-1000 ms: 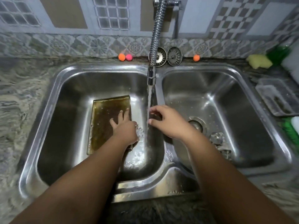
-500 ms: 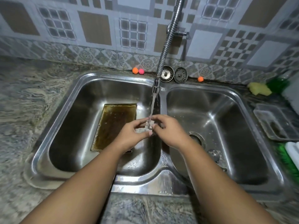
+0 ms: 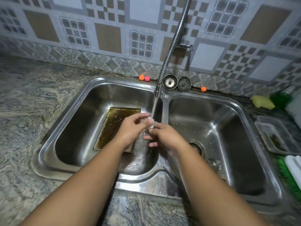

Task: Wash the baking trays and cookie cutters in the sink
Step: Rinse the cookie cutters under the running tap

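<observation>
- Currently both hands meet under the water stream [image 3: 154, 106], centre of frame, over the right edge of the left basin.
- left hand [image 3: 130, 129]: fingers [image 3: 141, 115] curled, tips pointing right into the stream.
- right hand [image 3: 166, 136]: fingers [image 3: 153, 145] curled leftward, tips touching or almost touching the left hand's.
- Blurred wet patch between the fingertips; cannot tell if they pinch something small or just rub together.
- baking tray [image 3: 114, 126]: brown, greasy, lies flat on the floor of the left basin, left of centre, its near right corner hidden by the left hand.
- sink [image 3: 164, 181]: steel, two basins, fills the middle of the frame.
- Blurry metal shape [image 3: 211, 162] in the right basin just below the drain; too unclear to name.
- faucet hose [image 3: 172, 46] comes down from top centre, spout over the divider.
- Two strainers [image 3: 170, 82] lean on the back rim, upper centre.
- sponge [image 3: 262, 102], yellow, on the desk [image 3: 24, 103] at upper right.
- clear plastic tray [image 3: 276, 136] at the right edge.
</observation>
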